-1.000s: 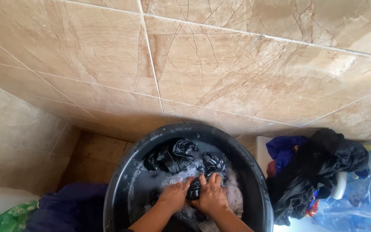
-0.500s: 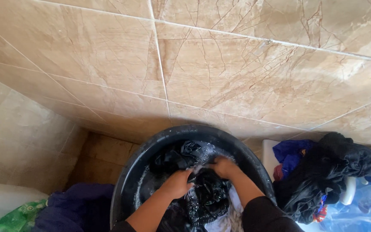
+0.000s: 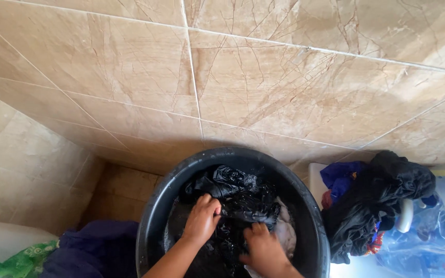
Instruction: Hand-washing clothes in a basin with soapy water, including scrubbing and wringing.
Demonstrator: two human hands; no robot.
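I kept both hands, left hand [image 3: 201, 220] and right hand [image 3: 263, 250], fingers clenched on the wet black garment [image 3: 243, 201], pressing it low inside the round black plastic basin [image 3: 150, 226]

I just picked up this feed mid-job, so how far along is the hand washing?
Done: nothing shows as finished; no rinsed or hung items are in view. In hand: the left hand and right hand press a wet black garment in the black basin of soapy water. Left: a heap of dark clothes waits to the right, and a dark blue cloth lies to the left.
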